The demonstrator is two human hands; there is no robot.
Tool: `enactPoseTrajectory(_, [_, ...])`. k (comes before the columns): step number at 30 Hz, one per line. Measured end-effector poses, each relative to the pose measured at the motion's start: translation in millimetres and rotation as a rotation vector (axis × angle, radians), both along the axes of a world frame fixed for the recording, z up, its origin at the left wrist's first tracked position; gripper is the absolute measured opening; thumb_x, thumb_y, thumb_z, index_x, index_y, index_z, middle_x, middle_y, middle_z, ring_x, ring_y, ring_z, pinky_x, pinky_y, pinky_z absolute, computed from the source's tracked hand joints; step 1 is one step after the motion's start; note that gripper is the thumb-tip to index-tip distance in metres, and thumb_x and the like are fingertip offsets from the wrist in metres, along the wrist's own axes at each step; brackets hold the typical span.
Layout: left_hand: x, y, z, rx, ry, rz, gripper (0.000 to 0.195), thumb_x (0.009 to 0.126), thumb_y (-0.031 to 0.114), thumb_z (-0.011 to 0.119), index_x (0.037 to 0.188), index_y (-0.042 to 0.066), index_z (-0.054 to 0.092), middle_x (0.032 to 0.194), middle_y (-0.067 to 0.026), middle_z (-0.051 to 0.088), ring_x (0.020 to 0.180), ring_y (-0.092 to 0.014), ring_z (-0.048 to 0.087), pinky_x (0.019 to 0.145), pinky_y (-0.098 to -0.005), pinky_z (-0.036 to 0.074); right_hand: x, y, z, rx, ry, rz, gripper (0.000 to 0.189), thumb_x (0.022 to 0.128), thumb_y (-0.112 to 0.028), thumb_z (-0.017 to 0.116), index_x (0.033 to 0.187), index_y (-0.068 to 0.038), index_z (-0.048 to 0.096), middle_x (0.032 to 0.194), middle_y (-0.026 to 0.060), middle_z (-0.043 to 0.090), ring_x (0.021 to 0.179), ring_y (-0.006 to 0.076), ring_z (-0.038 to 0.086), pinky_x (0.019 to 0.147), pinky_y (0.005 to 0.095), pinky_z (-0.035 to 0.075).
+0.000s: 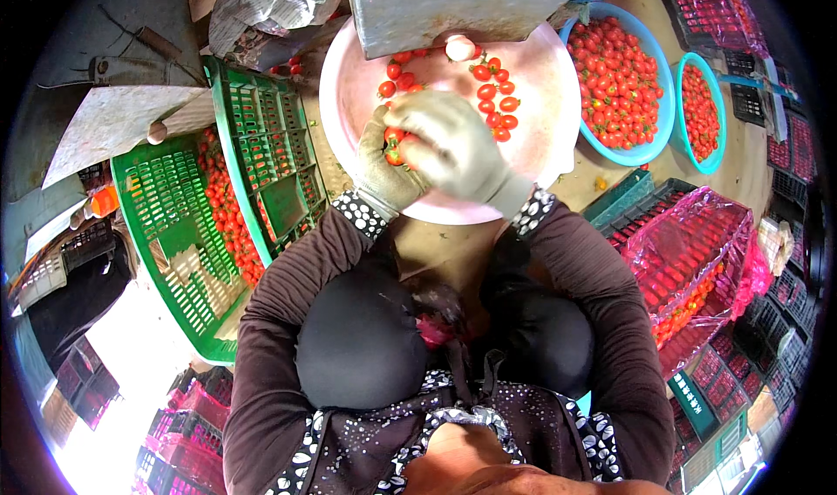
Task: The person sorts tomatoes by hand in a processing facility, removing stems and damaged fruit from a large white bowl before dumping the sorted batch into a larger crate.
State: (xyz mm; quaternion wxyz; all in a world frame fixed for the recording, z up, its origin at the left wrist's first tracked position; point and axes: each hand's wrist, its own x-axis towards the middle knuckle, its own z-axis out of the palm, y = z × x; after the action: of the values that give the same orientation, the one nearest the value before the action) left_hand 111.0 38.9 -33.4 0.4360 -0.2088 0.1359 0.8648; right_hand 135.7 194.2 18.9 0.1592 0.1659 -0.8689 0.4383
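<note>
Over a white plastic basin (549, 102) both of my hands, in pale work gloves, are close together. My left hand (386, 161) is curled around small red tomatoes (393, 145), some with green calyxes. Blurred by motion, my right hand (451, 148) reaches across to the same tomatoes; its fingertips are partly hidden, so its grip is unclear. More small tomatoes (500, 96) lie in the basin to the right of my hands, and others (392, 76) lie just beyond my left hand. A pale rounded object (460, 47) is at the basin's far side.
A metal panel (451, 4) overhangs the basin's far rim. At left, green plastic crates (176, 246) stand with tomatoes between them. Blue (667, 57) and turquoise (724, 112) basins hold tomatoes at right, above crates under pink plastic film (693, 233). Crumpled newspaper (268, 11) lies upper left.
</note>
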Motion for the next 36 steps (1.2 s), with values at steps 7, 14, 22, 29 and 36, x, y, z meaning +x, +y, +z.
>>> enactPoseTrajectory(7, [-5.1,5.1,8.6,0.041,-0.279,-0.098,0.047,0.096,0.048,0.057,0.112,0.004,0.059,0.117,-0.0212,0.061,0.108,-0.038,0.060,0.089,-0.0558,0.054,-42.6,105.6,-61.2,0.526,-0.412,-0.340,0.027,0.090,-0.024,0.059,0.113,-0.012,0.066,0.108,0.0156,0.066,0.099,0.0309,0.066,0.085,0.0421,0.052])
enactPoseTrajectory(14, [-1.1,5.6,26.5,0.001,-0.146,-0.146,0.049,0.098,0.046,0.052,0.104,-0.002,0.060,0.117,-0.0221,0.060,0.113,-0.040,0.058,0.097,-0.0611,0.048,-37.7,110.9,-84.2,0.446,-0.475,-0.366,0.026,0.086,-0.016,0.057,0.109,-0.006,0.065,0.099,0.0127,0.068,0.100,0.0249,0.067,0.081,0.0400,0.055])
enactPoseTrajectory(22, [-15.4,-2.7,33.0,0.077,-0.214,0.129,0.047,0.093,0.043,0.059,0.113,0.000,0.056,0.119,-0.0235,0.059,0.109,-0.035,0.059,0.088,-0.0480,0.055,-3.9,131.2,-41.1,-0.434,-0.826,-0.439,0.026,0.091,-0.017,0.062,0.113,-0.002,0.062,0.100,0.0089,0.067,0.085,0.0162,0.066,0.071,0.0297,0.055])
enactPoseTrajectory(29, [-29.4,-11.3,29.6,0.063,-0.125,0.353,0.051,0.096,0.044,0.048,0.122,0.001,0.049,0.129,-0.0257,0.052,0.111,-0.039,0.059,0.093,-0.0522,0.051,-7.9,113.3,-77.4,0.669,-0.591,-0.278,0.032,0.088,-0.019,0.060,0.119,-0.012,0.064,0.110,0.0149,0.067,0.089,0.0250,0.068,0.083,0.0375,0.054])
enactPoseTrajectory(36, [-32.1,-12.2,38.3,0.020,-0.094,0.400,0.054,0.092,0.043,0.055,0.127,0.001,0.049,0.135,-0.0266,0.047,0.123,-0.042,0.051,0.102,-0.0586,0.045,-7.9,146.1,-37.0,-1.361,-0.919,-0.194,0.034,0.095,-0.025,0.059,0.120,-0.002,0.059,0.109,0.0174,0.065,0.093,0.0282,0.067,0.075,0.0397,0.059])
